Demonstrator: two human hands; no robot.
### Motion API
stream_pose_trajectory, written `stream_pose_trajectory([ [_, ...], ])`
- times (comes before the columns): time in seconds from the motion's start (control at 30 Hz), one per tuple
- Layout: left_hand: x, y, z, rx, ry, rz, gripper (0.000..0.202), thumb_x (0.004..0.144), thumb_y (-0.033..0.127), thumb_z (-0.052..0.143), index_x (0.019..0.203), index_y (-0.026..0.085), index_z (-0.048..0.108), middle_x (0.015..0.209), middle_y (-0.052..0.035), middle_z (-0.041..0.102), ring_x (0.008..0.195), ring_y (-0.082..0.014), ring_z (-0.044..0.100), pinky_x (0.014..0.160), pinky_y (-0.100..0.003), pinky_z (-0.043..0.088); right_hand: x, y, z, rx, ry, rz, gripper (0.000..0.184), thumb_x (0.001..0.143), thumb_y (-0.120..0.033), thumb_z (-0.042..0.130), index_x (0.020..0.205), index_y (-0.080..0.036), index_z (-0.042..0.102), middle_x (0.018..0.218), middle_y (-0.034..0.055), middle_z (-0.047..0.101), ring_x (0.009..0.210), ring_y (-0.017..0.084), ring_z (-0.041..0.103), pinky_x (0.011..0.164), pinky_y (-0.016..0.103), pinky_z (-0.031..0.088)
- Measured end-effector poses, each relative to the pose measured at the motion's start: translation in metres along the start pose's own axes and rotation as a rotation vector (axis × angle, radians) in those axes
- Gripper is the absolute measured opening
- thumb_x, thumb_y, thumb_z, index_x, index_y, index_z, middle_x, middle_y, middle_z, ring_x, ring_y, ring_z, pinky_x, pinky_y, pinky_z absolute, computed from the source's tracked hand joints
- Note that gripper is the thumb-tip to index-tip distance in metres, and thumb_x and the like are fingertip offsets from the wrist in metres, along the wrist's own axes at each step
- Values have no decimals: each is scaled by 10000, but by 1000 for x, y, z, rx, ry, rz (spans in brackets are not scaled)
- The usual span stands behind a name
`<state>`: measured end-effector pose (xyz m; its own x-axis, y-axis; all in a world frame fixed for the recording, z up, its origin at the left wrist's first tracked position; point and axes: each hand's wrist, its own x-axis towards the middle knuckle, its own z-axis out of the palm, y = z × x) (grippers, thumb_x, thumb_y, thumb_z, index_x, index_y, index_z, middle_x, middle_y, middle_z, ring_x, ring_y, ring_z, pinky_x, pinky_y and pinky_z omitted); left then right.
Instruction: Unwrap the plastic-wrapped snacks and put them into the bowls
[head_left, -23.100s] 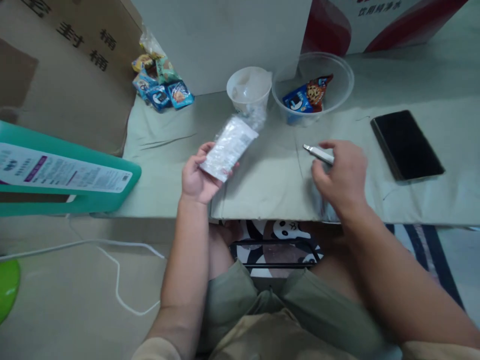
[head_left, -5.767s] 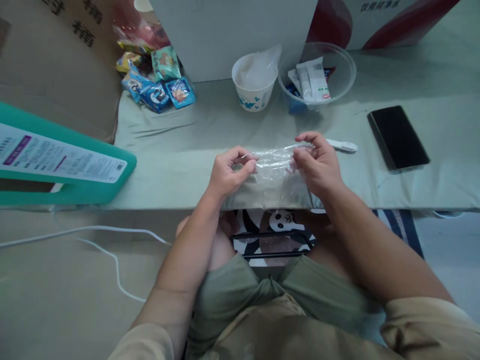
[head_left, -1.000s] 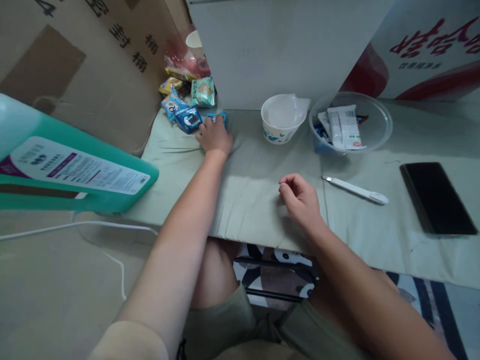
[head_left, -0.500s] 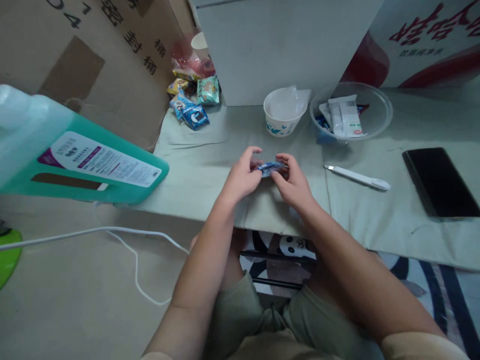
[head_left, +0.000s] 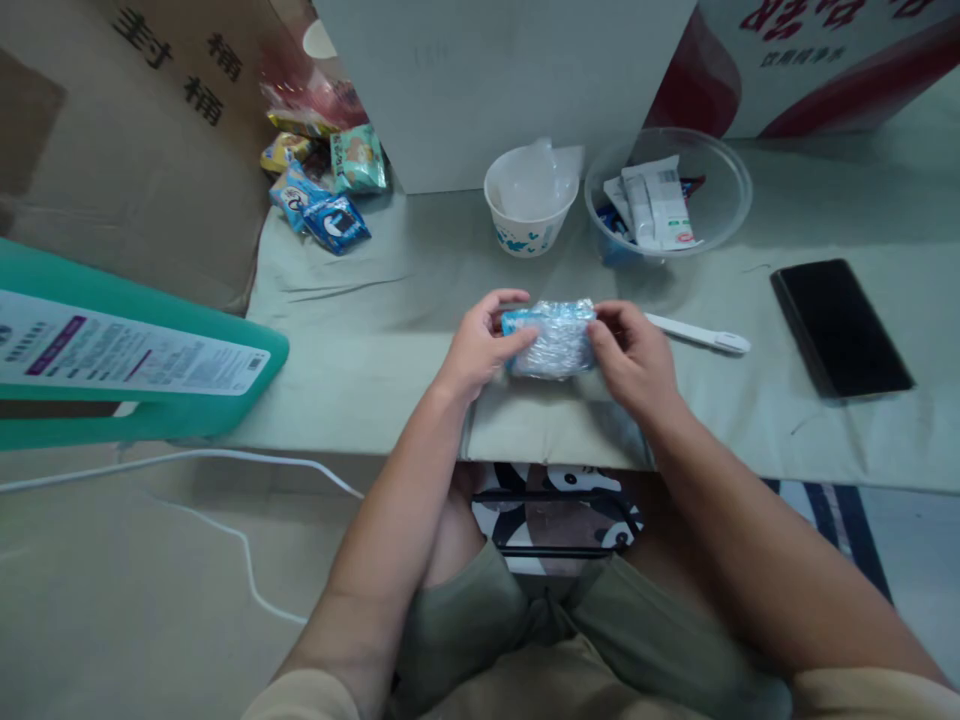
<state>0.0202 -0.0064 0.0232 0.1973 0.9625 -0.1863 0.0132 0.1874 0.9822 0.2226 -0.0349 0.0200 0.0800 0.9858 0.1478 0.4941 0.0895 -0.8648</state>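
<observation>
Between my hands is a crinkled snack wrapper (head_left: 556, 342), silvery over most of its face, with blue along the left and top edges. My left hand (head_left: 484, 345) pinches its left end, thumb lying on the silvery face. At the other end my right hand (head_left: 636, 355) grips the upper right corner between thumb and fingers. The wrapper is held spread above the cloth-covered table (head_left: 367, 370). Just right of my right hand lies a white utility knife (head_left: 701, 333), its left end hidden behind that hand.
Beyond my hands stand a paper cup (head_left: 529, 240) with clear plastic in it and a clear bowl (head_left: 739, 205) of packets. Small snack packs (head_left: 337, 222) lie back left. A green liquid jug (head_left: 247, 370) stands left; a black phone (head_left: 840, 325) lies right.
The wrapper was bunched and narrow between my fingers; now it is spread wide with its silvery face showing. My hands have moved apart, and the view has shifted to the right.
</observation>
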Motion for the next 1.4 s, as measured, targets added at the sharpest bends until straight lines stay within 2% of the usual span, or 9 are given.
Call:
stream_pose_trajectory([
  [0.17,6,-9,-10,82,219,20,459,809,372,718,1221,271,544,962,-40,717,886,-216,709,808,-369,588,0,39,-37,-484,137,-146,253,815,-302,589,1047,-229,657,1038,137,710,1005,312,631,930,499,462],
  [0.33,0,-11,-15,253,157,94,703,777,252,684,1432,316,438,1232,-67,673,1069,-245,692,945,-415,566,0,66,-54,-613,130,-105,253,832,-353,606,1021,-225,713,1096,168,712,1045,357,630,922,553,447],
  [0.43,-1,-11,-14,362,116,180,749,708,163,679,1416,299,475,1368,-70,614,1186,-253,640,1036,-408,518,-1,60,-55,-650,137,-62,261,884,-380,565,1001,-230,743,1046,167,729,1002,345,653,883,517,449],
  [0.53,-3,-11,-12,398,59,197,667,707,178,693,1350,251,533,1314,-81,649,1162,-256,640,1048,-411,500,-5,42,-48,-554,134,-81,340,923,-414,519,1100,-214,731,944,146,737,880,296,682,808,437,470],
  [0.67,-9,-8,-5,459,-24,194,629,724,233,745,1326,250,565,1313,-91,674,1186,-271,644,1070,-415,483,-13,14,-28,-298,-62,-167,344,974,-471,461,1008,-245,719,746,54,700,692,210,660,696,338,465],
  [0.77,-11,-6,2,509,-40,213,630,735,204,745,1337,256,564,1369,-93,661,1240,-278,630,1098,-415,467,-15,4,-17,-236,-155,-106,240,949,-388,486,981,-243,675,629,6,655,584,183,613,634,318,443],
  [0.9,-9,-5,9,506,-68,237,632,738,196,754,1340,231,566,1343,-100,673,1222,-278,643,1076,-393,484,-16,4,-18,-221,-92,-74,195,868,-293,576,1045,-231,631,778,28,734,589,173,617,624,317,469],
  [1.17,-8,-5,16,588,-93,280,635,770,182,711,1383,199,544,1358,-113,676,1220,-271,654,1073,-386,496,-21,7,-17,-366,70,-320,178,933,-294,603,1008,-255,760,968,72,758,837,215,713,735,347,540],
  [1.4,-2,-8,14,630,-81,249,641,770,217,722,1389,197,557,1367,-107,681,1242,-271,656,1078,-374,500,-22,5,-19,-556,9,-247,214,953,-328,601,1043,-286,791,1015,57,761,848,213,706,647,320,465],
])
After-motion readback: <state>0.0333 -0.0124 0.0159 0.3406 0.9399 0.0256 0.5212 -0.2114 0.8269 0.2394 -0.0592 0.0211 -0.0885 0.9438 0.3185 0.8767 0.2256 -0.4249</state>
